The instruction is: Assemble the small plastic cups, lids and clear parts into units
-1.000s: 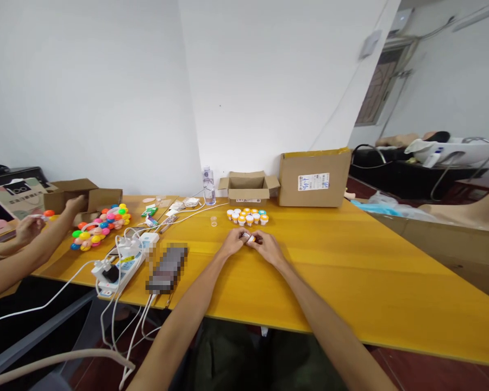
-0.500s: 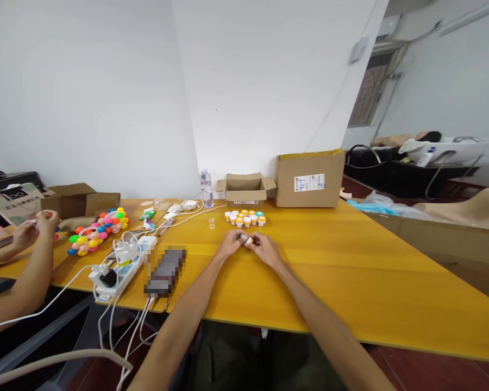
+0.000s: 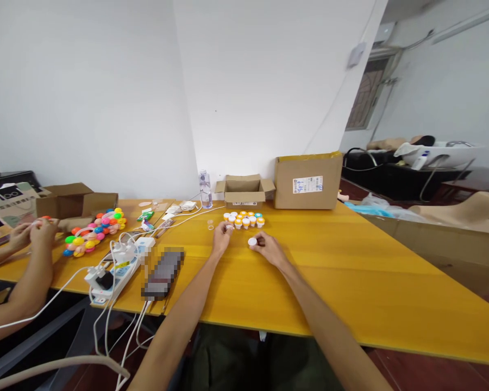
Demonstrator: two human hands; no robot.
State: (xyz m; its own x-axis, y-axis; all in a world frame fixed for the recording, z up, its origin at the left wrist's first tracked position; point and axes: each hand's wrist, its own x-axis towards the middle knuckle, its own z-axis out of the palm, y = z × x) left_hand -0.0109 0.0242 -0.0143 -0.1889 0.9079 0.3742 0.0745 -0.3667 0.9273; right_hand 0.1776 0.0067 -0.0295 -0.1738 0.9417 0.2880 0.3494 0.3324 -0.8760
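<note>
My right hand (image 3: 269, 248) pinches a small round white tub (image 3: 252, 242) by its right side, just over the table. To its left, my left hand (image 3: 220, 238) is closed at the fingertips around a small pale piece, too small to name. Just beyond both hands stands a cluster of several small white tubs (image 3: 245, 222) with orange tops, one of them with a teal top. Left of my left hand lie small clear plastic rings (image 3: 210, 224) on the yellow table (image 3: 330, 271).
Behind the tubs stand an open carton (image 3: 244, 198), a larger closed carton (image 3: 305, 182) and a water bottle (image 3: 205, 190). On the left are a power strip (image 3: 124, 271) with cables, a phone-like pixelated object (image 3: 163, 274), colourful ball strings (image 3: 93, 233) and another person's hands (image 3: 36, 231).
My hands were together at a small white and orange item; now they are apart. The left has moved left and away from me, while the right holds the tub with its white face showing.
</note>
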